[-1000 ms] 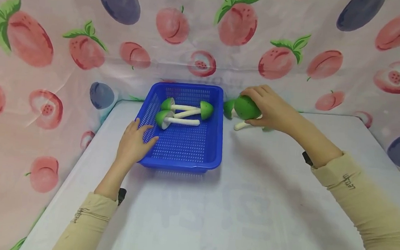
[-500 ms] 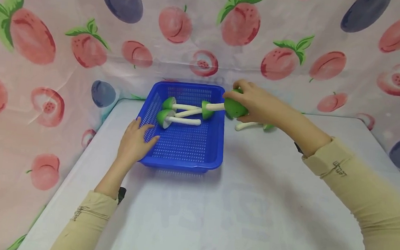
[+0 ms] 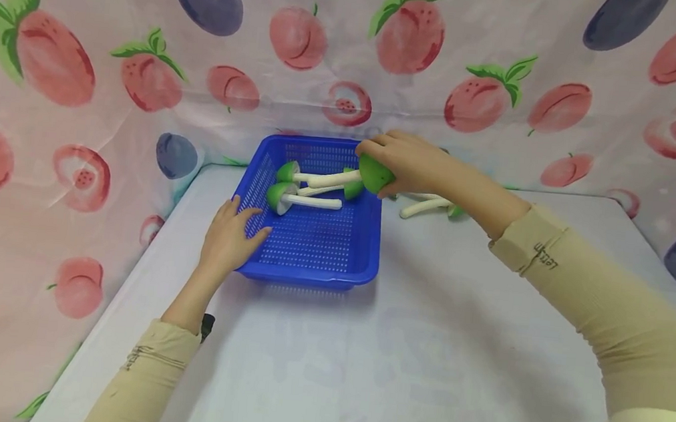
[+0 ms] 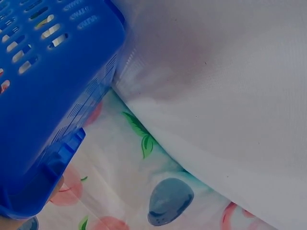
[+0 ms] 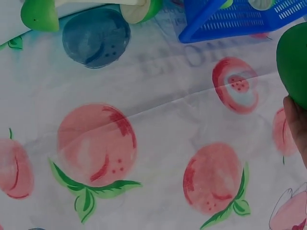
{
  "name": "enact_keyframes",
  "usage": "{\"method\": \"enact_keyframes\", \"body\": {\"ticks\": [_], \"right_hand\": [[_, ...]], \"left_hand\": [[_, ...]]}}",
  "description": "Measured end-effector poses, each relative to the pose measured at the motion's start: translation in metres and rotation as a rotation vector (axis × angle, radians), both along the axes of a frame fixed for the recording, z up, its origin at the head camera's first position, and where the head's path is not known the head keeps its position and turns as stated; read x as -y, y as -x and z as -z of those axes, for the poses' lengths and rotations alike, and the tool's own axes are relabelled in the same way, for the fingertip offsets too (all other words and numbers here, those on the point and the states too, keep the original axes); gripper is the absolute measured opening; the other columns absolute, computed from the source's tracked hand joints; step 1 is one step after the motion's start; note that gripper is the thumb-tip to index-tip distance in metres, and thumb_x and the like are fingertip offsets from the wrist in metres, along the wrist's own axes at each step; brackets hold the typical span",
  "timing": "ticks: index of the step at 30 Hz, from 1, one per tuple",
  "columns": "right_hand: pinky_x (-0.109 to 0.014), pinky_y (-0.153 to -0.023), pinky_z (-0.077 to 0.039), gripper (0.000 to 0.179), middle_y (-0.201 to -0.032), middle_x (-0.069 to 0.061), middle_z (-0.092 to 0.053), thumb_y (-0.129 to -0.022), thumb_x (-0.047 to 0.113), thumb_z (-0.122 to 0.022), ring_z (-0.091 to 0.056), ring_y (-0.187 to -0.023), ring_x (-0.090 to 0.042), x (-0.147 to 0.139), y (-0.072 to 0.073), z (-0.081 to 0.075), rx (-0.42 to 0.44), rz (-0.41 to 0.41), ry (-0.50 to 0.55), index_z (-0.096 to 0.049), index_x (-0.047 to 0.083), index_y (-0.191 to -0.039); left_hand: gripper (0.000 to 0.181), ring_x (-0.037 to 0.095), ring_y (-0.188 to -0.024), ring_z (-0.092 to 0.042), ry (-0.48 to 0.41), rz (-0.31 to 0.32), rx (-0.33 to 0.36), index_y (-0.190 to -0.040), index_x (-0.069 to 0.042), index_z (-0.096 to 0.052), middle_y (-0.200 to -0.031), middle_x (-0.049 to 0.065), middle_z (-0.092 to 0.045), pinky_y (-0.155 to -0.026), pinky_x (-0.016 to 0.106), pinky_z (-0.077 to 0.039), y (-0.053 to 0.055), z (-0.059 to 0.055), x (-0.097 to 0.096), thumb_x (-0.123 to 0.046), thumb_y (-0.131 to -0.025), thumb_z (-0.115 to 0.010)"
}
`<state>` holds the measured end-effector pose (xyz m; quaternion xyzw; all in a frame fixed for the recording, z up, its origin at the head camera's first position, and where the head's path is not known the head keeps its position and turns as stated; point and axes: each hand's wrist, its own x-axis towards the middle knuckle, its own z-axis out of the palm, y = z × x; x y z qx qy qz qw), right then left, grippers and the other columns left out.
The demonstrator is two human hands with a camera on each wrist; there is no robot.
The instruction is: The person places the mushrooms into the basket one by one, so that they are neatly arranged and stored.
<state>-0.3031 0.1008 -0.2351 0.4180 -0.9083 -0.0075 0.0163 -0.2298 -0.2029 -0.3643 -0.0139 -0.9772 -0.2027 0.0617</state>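
Note:
In the head view my right hand grips a mushroom by its green cap. Its white stem points left, over the right part of the blue plastic basket. Inside lie several other mushrooms, among them one with its cap at the left, all with green caps and white stems. My left hand holds the basket's left rim, thumb and fingers spread over the edge. In the right wrist view the held green cap shows at the right edge, with a finger against it. The left wrist view shows the basket's slotted side.
To the right of the basket, more mushrooms lie on the white-covered table, partly hidden behind my right forearm. A fruit-printed cloth hangs close behind the basket and along the left side.
My right hand has carried the mushroom leftward from the ones lying on the table to above the basket, its stem now pointing left. My left hand has stayed at the rim.

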Motion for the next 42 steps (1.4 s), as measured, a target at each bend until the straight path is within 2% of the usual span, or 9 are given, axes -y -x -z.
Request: {"method": "enact_keyframes", "body": {"ticks": [4,10,16,21,24,30,33,38,42], "right_hand": [[-0.045,-0.095,-0.047,0.07,-0.126,-0.015,-0.053,-0.074,0.027,-0.08,-0.05,-0.114,-0.032,0.014,0.009,-0.003,0.055,-0.01,-0.027,-0.043,0.009,-0.131],[-0.042,-0.096,-0.047,0.067,-0.123,-0.015,-0.049,-0.076,0.023,-0.08,-0.052,-0.109,-0.031,0.036,0.024,-0.007,0.157,-0.06,0.032,-0.042,0.004,-0.128],[-0.04,-0.097,-0.045,0.066,-0.123,-0.014,-0.05,-0.077,0.025,-0.078,-0.051,-0.109,-0.029,0.049,0.035,-0.009,0.243,-0.014,0.058,-0.041,0.004,-0.128],[-0.038,-0.09,-0.046,0.064,-0.118,-0.012,-0.055,-0.076,0.029,-0.078,-0.052,-0.102,-0.026,0.056,0.048,0.003,0.277,0.012,0.035,-0.045,0.006,-0.126],[-0.039,-0.095,-0.045,0.066,-0.125,-0.013,-0.054,-0.076,0.03,-0.078,-0.051,-0.109,-0.026,0.062,0.054,0.011,0.319,0.028,0.037,-0.045,0.005,-0.127],[-0.041,-0.103,-0.04,0.062,-0.132,-0.019,-0.05,-0.078,0.025,-0.076,-0.046,-0.123,-0.03,0.07,0.061,0.022,0.441,0.066,0.156,-0.045,0.0,-0.126],[-0.042,-0.103,-0.04,0.062,-0.134,-0.019,-0.049,-0.078,0.022,-0.077,-0.045,-0.125,-0.031,0.069,0.063,0.034,0.472,0.075,0.171,-0.045,0.001,-0.127],[-0.042,-0.1,-0.042,0.061,-0.134,-0.018,-0.049,-0.078,0.02,-0.077,-0.047,-0.119,-0.03,0.064,0.066,0.058,0.495,0.091,0.162,-0.045,0.004,-0.128],[-0.042,-0.098,-0.043,0.062,-0.134,-0.018,-0.049,-0.077,0.017,-0.078,-0.048,-0.115,-0.029,0.058,0.067,0.071,0.505,0.097,0.155,-0.045,0.004,-0.128]], "left_hand": [[0.05,0.047,-0.141,-0.018,0.007,-0.002,-0.005,-0.131,-0.004,-0.053,-0.15,0.031,-0.024,-0.111,0.063,-0.021,-0.001,-0.001,0.001,-0.035,-0.091,-0.057],[0.051,0.046,-0.141,-0.018,0.017,0.003,0.002,-0.131,-0.004,-0.052,-0.15,0.031,-0.024,-0.112,0.061,-0.02,0.001,0.0,0.002,-0.035,-0.092,-0.056],[0.051,0.046,-0.141,-0.018,0.016,0.005,-0.001,-0.131,-0.005,-0.053,-0.15,0.03,-0.025,-0.112,0.062,-0.02,0.003,-0.001,0.0,-0.036,-0.091,-0.056],[0.051,0.046,-0.142,-0.017,0.024,-0.005,0.012,-0.132,-0.005,-0.052,-0.151,0.03,-0.024,-0.111,0.062,-0.02,0.002,-0.002,-0.001,-0.036,-0.092,-0.056],[0.051,0.045,-0.142,-0.017,0.024,-0.012,0.014,-0.132,-0.005,-0.053,-0.151,0.029,-0.024,-0.111,0.063,-0.021,0.001,-0.001,-0.001,-0.037,-0.092,-0.056],[0.049,0.045,-0.142,-0.019,0.023,-0.016,0.0,-0.13,-0.005,-0.054,-0.15,0.029,-0.026,-0.112,0.061,-0.022,0.002,0.001,-0.001,-0.035,-0.091,-0.057],[0.05,0.044,-0.142,-0.019,0.018,-0.013,-0.001,-0.13,-0.006,-0.054,-0.151,0.028,-0.026,-0.112,0.06,-0.022,0.002,0.001,-0.001,-0.036,-0.091,-0.057],[0.048,0.044,-0.142,-0.019,0.02,-0.024,-0.004,-0.13,-0.006,-0.055,-0.151,0.028,-0.026,-0.113,0.059,-0.022,0.0,-0.001,0.0,-0.035,-0.091,-0.058],[0.048,0.043,-0.142,-0.019,0.023,-0.029,-0.001,-0.13,-0.006,-0.055,-0.151,0.028,-0.026,-0.113,0.059,-0.022,0.0,-0.001,-0.001,-0.035,-0.091,-0.058]]}}
